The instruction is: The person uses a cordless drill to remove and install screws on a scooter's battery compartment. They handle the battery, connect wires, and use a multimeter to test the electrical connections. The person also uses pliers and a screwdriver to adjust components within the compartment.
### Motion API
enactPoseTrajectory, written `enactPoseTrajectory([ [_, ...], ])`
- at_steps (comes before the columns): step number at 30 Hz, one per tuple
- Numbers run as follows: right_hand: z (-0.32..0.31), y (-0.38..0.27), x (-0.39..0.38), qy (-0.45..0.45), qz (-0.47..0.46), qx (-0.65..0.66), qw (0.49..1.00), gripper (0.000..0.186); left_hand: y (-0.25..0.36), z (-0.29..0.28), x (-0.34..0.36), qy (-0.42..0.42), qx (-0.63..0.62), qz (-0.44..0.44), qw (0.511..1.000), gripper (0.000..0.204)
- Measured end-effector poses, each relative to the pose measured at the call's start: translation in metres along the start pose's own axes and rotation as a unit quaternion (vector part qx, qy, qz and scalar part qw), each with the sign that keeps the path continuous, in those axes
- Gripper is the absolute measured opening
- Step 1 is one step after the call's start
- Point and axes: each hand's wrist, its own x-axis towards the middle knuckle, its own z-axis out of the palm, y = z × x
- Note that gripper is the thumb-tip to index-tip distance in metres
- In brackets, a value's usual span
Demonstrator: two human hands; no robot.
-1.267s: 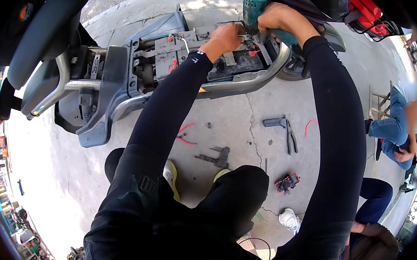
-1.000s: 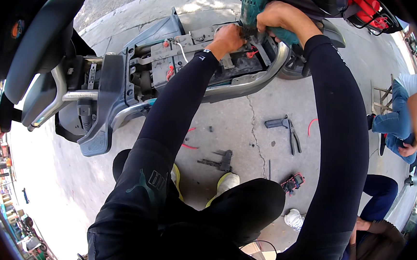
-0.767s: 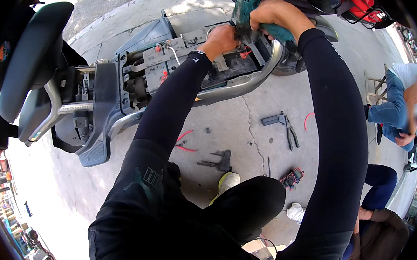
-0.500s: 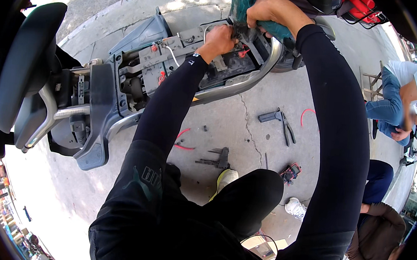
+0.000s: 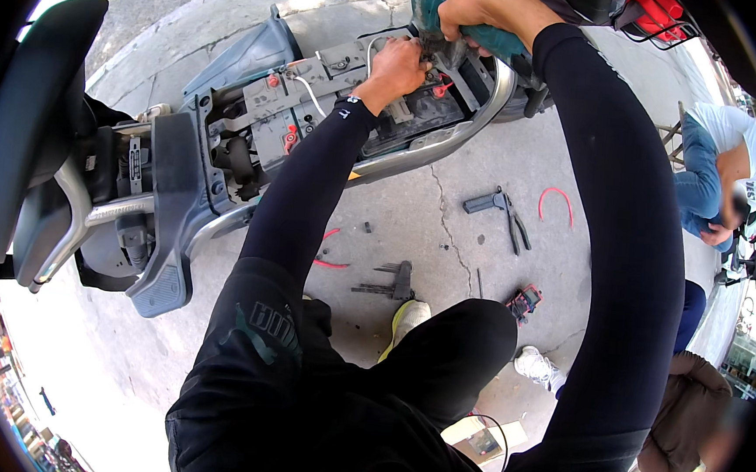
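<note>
Right hand (image 5: pixel 486 2) gripped a teal power drill (image 5: pixel 437 12) over the open scooter frame (image 5: pixel 334 110), left hand (image 5: pixel 401 62) closed on parts beneath its tip.

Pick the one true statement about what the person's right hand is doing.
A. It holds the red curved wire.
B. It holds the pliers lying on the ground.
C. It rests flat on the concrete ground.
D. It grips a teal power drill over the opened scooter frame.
D: the right hand is wrapped round the teal power drill above the scooter frame, while the pliers and the red curved wire lie untouched on the concrete.
</note>
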Motion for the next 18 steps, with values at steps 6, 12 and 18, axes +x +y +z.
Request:
enactPoseTrajectory([
  [6, -0.003, -0.004, -0.010, 0.010, 0.023, 0.019, 0.999, 0.041, -0.002, 0.000, -0.001, -0.001, 0.008, 0.008, 1.000, 0.044],
  [12, -0.001, 0.004, -0.012, 0.005, 0.008, 0.034, 0.999, 0.041, -0.001, 0.000, -0.002, 0.014, 0.000, 0.007, 1.000, 0.040],
  [18, 0.005, 0.010, -0.010, 0.045, -0.001, 0.033, 0.998, 0.041, -0.004, 0.000, -0.002, 0.022, -0.018, 0.006, 1.000, 0.039],
])
